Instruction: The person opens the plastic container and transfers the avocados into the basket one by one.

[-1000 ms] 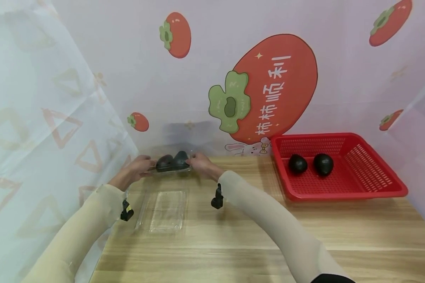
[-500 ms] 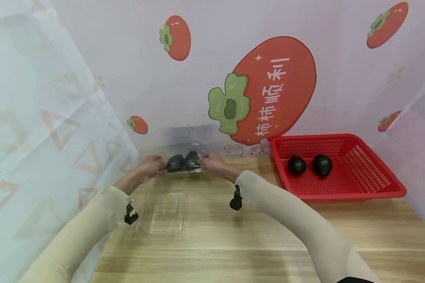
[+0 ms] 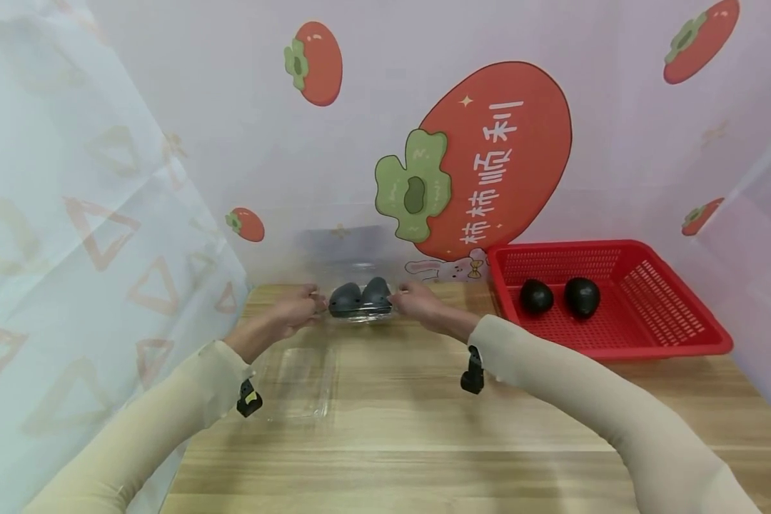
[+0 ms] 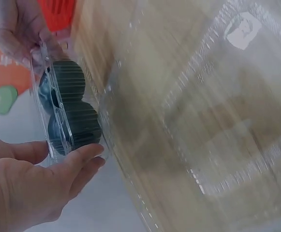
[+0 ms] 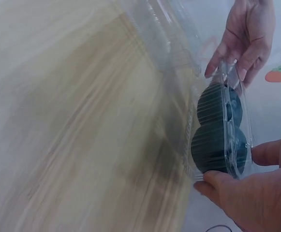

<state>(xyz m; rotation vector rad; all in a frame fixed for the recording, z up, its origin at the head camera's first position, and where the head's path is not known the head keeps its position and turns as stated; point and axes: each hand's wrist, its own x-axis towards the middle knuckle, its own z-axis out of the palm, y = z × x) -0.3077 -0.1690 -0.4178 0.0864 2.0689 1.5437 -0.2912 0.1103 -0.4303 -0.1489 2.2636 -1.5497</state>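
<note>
Both hands hold a clear plastic container near the back wall, one at each end. Inside it two dark avocados lie side by side. My left hand pinches the left end; in the left wrist view its thumb and fingers close on the ribbed plastic. At the other end my right hand has the same kind of grip, with thumb and fingers on either side of the wall in the right wrist view. The container is held above the wooden table there.
Another clear plastic container lies on the wooden table, in front of the left hand. A red basket with two more dark avocados stands at the back right. A printed sheet hangs behind the table.
Both hands have moved to the right along the back wall, carrying the container of avocados with them. The basket and the other container stay put.
</note>
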